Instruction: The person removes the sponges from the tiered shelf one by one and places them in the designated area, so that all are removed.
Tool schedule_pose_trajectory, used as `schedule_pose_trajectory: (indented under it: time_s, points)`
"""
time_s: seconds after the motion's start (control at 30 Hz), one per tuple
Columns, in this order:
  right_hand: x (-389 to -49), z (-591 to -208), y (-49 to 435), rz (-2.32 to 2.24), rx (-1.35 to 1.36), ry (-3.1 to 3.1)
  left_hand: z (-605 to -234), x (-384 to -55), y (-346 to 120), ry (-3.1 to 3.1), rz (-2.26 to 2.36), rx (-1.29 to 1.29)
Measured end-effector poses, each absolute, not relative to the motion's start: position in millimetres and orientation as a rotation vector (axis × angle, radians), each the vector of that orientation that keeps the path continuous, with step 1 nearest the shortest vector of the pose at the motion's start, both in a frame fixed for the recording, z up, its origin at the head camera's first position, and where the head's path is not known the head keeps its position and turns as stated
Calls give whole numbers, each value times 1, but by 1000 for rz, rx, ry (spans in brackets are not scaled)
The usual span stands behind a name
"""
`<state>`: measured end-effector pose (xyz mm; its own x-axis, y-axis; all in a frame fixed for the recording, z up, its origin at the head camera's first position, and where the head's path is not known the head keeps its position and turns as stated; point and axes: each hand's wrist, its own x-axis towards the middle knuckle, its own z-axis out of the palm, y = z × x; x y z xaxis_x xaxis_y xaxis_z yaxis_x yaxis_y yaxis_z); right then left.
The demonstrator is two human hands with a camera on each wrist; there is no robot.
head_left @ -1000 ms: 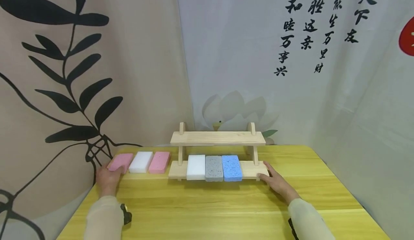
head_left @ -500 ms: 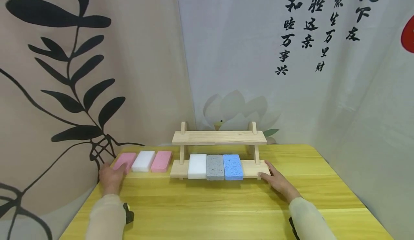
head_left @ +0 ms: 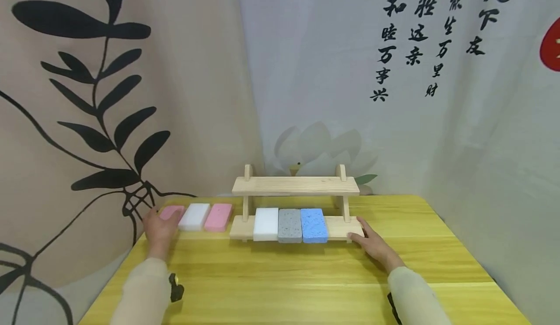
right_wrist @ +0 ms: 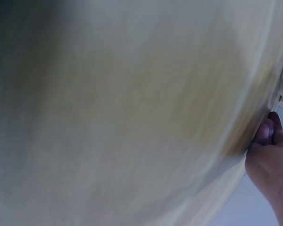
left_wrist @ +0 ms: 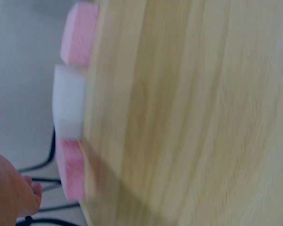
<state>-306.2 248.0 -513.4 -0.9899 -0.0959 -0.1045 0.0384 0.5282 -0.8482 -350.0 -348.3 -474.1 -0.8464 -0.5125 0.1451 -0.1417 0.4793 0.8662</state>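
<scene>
My left hand (head_left: 159,230) is at the leftmost pink sponge (head_left: 172,212), covering its left part in the head view. In the left wrist view, its fingers and thumb look loose and apart from that sponge (left_wrist: 70,169). Beside it on the table lie a white sponge (head_left: 194,216) and another pink sponge (head_left: 218,217). My right hand (head_left: 375,244) grips the right end of the two-tier wooden shelf (head_left: 339,227) at its lower board. On that board a white sponge (head_left: 266,224), a grey sponge (head_left: 289,225) and a blue sponge (head_left: 313,225) stand side by side.
The shelf's upper board (head_left: 295,186) bears nothing. A yellow wooden table (head_left: 280,276) carries everything, and printed cloth (head_left: 210,96) hangs behind it. Black lettering and a plant pattern are on the cloth.
My left hand has shifted right and slightly away from me, with the leftmost pink sponge now closer to the white one. The right hand stays on the shelf end. The head view has shifted slightly.
</scene>
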Motion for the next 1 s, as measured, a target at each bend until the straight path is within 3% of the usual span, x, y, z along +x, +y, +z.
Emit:
schedule_pose_trajectory:
  time_s: [1.0]
  points:
    - [-308,-515,249,-1493,-98,2627,-445,-318,-236,-2211,-1570,269]
